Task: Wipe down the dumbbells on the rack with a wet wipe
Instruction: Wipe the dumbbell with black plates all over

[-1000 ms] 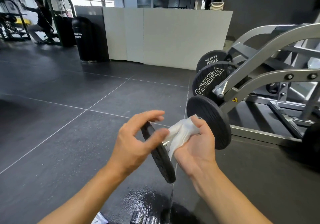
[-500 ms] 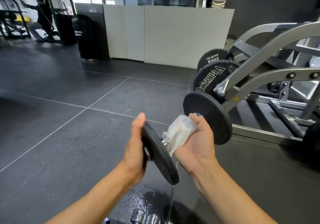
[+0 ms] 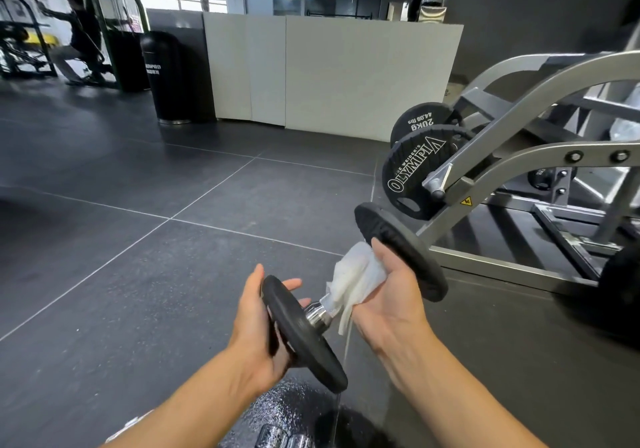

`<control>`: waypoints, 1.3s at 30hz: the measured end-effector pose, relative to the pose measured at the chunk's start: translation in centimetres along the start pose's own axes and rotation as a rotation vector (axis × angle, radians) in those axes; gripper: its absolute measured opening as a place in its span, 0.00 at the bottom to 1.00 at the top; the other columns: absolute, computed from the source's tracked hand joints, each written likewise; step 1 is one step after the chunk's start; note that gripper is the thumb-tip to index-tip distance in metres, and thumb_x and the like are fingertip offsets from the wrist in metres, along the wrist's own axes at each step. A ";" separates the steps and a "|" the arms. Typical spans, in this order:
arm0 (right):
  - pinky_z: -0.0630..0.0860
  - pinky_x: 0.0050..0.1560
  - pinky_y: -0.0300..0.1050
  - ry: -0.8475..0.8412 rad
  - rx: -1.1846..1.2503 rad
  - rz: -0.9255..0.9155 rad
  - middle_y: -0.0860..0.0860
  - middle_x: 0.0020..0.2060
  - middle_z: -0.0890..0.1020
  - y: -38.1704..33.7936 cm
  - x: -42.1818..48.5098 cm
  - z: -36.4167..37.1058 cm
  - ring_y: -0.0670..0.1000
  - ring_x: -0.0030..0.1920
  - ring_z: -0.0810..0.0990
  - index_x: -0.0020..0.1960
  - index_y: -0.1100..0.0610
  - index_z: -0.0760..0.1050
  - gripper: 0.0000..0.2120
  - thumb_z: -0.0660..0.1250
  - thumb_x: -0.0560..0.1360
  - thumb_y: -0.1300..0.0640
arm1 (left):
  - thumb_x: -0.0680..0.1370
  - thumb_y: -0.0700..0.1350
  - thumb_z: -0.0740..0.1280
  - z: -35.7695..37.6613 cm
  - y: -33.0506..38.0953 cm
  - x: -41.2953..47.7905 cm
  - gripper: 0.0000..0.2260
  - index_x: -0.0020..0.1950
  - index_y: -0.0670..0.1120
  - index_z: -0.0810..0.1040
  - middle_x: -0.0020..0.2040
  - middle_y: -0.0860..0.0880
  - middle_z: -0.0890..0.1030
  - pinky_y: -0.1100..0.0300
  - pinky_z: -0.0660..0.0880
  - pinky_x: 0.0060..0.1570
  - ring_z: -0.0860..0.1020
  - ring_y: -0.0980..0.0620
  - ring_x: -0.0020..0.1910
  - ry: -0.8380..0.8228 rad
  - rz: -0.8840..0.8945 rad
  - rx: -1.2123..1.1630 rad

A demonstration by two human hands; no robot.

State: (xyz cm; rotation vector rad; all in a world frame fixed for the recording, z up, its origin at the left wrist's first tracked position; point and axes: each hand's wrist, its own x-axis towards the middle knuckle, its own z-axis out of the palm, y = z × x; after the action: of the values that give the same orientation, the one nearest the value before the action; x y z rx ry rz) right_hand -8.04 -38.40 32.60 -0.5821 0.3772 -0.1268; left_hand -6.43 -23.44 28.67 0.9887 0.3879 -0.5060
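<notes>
I hold a dumbbell (image 3: 304, 331) with two black round plates and a chrome handle in the air in front of me. My left hand (image 3: 258, 323) cups the outer face of the near plate, fingers reaching over its rim. My right hand (image 3: 388, 295) grips the handle through a white wet wipe (image 3: 353, 278), just below the far plate (image 3: 401, 250). Water runs in a thin stream from the wipe down to the floor. The middle of the handle is hidden under the wipe.
A grey plate-loaded machine (image 3: 519, 142) with black 20 kg plates (image 3: 415, 174) stands close on the right. A wet patch and chrome dumbbell parts (image 3: 284, 439) lie below. White partition panels (image 3: 329, 73), a black bin (image 3: 162, 77) and a person exercising (image 3: 79, 39) are at the back.
My left hand moved from the handle side of the near plate to its outer face and now cups it. The dumbbell has tilted and more chrome handle shows.
</notes>
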 end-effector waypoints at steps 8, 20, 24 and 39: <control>0.75 0.39 0.50 0.059 0.026 0.091 0.56 0.36 0.73 -0.4 -0.5 0.6 0.55 0.36 0.73 0.51 0.61 0.74 0.09 0.69 0.78 0.55 | 0.73 0.74 0.62 1.1 0.8 -1.0 0.31 0.45 0.45 0.80 0.36 0.43 0.81 0.32 0.77 0.55 0.81 0.41 0.43 -0.103 0.034 0.079; 0.76 0.30 0.47 0.193 0.059 0.135 0.57 0.37 0.74 0.0 0.9 -0.3 0.56 0.31 0.75 0.55 0.59 0.72 0.10 0.70 0.80 0.55 | 0.78 0.73 0.58 1.0 1.5 -0.4 0.26 0.50 0.53 0.80 0.50 0.51 0.81 0.40 0.76 0.60 0.79 0.47 0.54 0.056 0.438 0.495; 0.76 0.31 0.47 0.145 0.109 0.187 0.57 0.36 0.73 -0.4 0.7 -0.5 0.55 0.29 0.74 0.50 0.60 0.71 0.10 0.71 0.77 0.58 | 0.71 0.77 0.62 0.9 1.3 -1.6 0.40 0.58 0.41 0.82 0.50 0.38 0.86 0.20 0.74 0.48 0.85 0.35 0.43 -0.197 -0.229 0.123; 0.76 0.48 0.62 0.157 -0.139 0.204 0.61 0.39 0.78 -0.1 0.5 -0.7 0.64 0.42 0.78 0.54 0.67 0.73 0.11 0.68 0.80 0.58 | 0.80 0.66 0.60 0.5 4.0 -1.1 0.20 0.52 0.51 0.79 0.52 0.52 0.83 0.50 0.73 0.55 0.79 0.49 0.57 0.121 0.770 0.604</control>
State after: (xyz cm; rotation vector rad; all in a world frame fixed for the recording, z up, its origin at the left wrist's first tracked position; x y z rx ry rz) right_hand -7.87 -38.91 31.98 -0.6690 0.5990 0.0501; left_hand -5.01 -21.81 32.18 1.6499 -0.0726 0.1602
